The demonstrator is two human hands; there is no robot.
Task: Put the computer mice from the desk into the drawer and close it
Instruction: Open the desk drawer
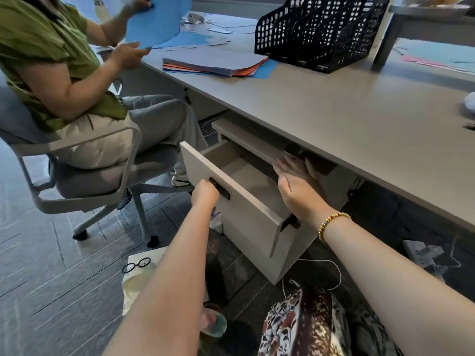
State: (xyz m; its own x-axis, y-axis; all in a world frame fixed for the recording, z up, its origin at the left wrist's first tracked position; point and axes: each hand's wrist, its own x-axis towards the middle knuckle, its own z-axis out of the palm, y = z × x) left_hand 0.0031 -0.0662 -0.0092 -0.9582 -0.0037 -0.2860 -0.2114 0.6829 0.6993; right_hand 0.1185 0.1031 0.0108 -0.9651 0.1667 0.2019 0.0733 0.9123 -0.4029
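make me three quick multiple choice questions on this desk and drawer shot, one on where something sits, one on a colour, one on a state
1. Where is the left hand?
A. on the drawer front's dark handle
B. flat on the desk top
C. on the file rack

2. What colour is the file rack on the desk?
A. white
B. black
C. orange

3. What state is the top drawer in?
A. shut
B. pulled open
C. lifted out onto the floor

Answers:
1 A, the fingers curl at the handle slot.
2 B, its mesh is black.
3 B, the front stands out from the cabinet and the right hand reaches inside.
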